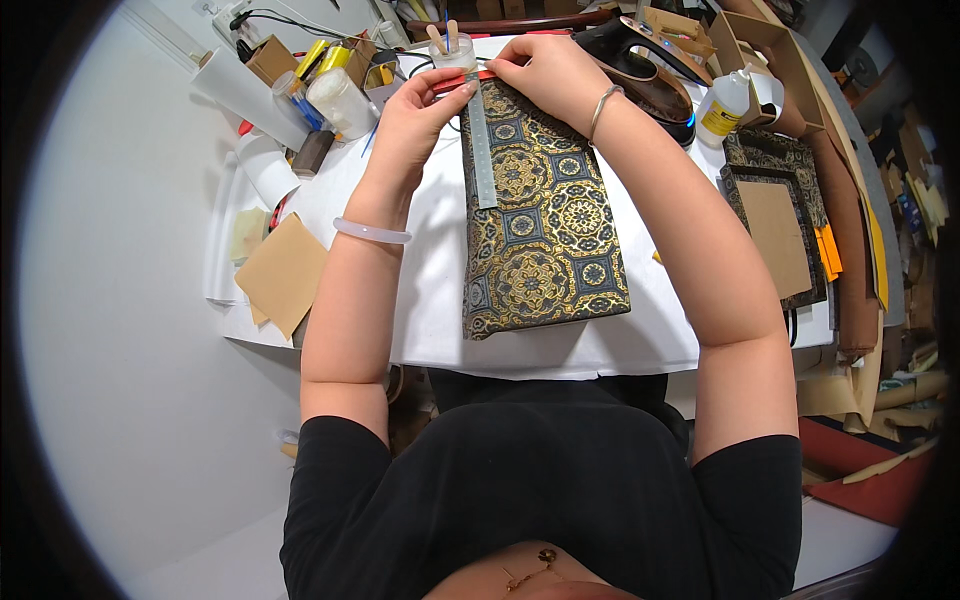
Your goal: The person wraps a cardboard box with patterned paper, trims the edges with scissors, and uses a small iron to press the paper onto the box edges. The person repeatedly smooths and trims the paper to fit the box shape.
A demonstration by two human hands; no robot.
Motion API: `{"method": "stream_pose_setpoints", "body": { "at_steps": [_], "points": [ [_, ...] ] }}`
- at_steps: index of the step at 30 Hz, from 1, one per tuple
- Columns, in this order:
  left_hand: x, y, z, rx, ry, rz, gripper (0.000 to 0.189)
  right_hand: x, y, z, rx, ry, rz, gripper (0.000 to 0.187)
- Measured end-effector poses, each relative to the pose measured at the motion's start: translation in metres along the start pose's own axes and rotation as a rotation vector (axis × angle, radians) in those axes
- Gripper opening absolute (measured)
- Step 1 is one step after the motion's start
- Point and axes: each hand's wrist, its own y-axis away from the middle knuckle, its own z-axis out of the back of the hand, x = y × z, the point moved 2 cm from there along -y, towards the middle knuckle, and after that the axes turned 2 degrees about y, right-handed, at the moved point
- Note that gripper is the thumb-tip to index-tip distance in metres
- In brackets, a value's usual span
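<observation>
A box-like piece covered in black, grey and gold patterned fabric (532, 225) lies lengthwise before me on the white-covered table. Along its left side lies a steel ruler (483, 154). At the far end, my left hand (431, 101) pinches a red strip-like tool (448, 82) beside the ruler's upper end. My right hand (551, 71) reaches over the far right corner, its thumb and index finger at the right end of the red tool. Its other fingers are bent and partly hidden, so whether it grips the tool is unclear.
A jar with wooden sticks (453, 54) stands behind the piece. To the right are an iron (649, 82), a white glue bottle (724, 106), a cardboard box (765, 56) and fabric-covered boards (806, 172). Left are a white jar (341, 103), a dark block (313, 153) and brown sheets (281, 274).
</observation>
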Motion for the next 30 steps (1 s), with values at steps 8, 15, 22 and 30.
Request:
{"method": "stream_pose_setpoints", "body": {
  "at_steps": [8,15,22,30],
  "points": [
    [0.0015,-0.0006,0.0021,0.021,-0.042,0.017,0.047,-0.0012,-0.0016,-0.0026,-0.048,0.025,0.043,0.031],
    [0.0019,-0.0004,0.0002,-0.004,-0.011,-0.020,0.046,-0.0013,-0.0006,-0.0021,-0.045,0.040,0.042,0.031],
    [0.0017,-0.0002,0.0012,0.018,-0.053,0.005,0.050,-0.0011,-0.0010,-0.0014,-0.018,0.029,0.005,0.035],
    [0.0024,-0.0011,0.0014,-0.003,-0.071,-0.017,0.047,-0.0034,-0.0035,-0.0035,-0.050,0.036,0.047,0.032]
  ]
}}
